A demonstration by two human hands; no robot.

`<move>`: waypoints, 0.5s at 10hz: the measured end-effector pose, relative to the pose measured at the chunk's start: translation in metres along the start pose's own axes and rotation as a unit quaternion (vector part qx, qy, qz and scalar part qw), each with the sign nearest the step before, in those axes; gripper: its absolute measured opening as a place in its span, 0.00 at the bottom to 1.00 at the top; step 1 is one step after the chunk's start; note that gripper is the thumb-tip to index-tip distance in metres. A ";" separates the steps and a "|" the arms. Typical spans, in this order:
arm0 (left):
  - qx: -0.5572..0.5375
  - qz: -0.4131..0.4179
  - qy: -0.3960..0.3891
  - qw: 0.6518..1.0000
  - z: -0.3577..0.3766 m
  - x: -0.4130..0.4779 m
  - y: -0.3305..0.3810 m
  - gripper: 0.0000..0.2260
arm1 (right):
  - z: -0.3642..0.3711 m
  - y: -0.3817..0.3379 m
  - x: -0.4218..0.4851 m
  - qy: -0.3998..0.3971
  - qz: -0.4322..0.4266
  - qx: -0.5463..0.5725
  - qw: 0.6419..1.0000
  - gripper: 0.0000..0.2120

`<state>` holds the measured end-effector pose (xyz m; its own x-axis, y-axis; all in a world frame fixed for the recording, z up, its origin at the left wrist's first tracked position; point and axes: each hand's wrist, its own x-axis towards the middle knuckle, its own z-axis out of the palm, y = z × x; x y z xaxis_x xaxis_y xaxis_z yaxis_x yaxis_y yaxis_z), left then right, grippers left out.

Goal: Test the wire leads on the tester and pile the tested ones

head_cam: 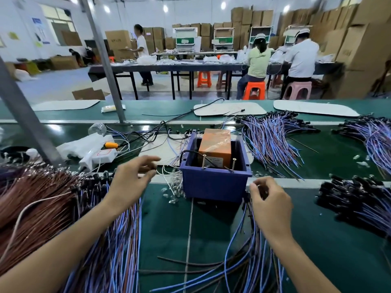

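Thin blue leads (118,250) beside boxy tester (213,185)

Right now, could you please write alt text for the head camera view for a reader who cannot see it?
A person's right hand pinches a bunch of blue wire leads beside a blue tester box on a green bench, while the left hand hovers open over a leads pile. More lead bundles lie behind.
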<state>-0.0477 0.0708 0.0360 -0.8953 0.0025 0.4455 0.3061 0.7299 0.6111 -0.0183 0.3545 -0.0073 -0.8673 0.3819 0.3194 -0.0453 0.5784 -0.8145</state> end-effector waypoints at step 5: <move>-0.089 0.404 -0.319 0.853 0.039 -0.093 0.098 0.11 | -0.033 -0.082 0.007 -0.330 0.301 0.573 0.687 0.13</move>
<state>0.0523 0.1689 0.0287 -0.3452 0.8685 0.3556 0.8998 0.1986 0.3885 -0.0044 0.3333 0.0778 -0.9188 -0.3248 -0.2242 0.3874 -0.6331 -0.6701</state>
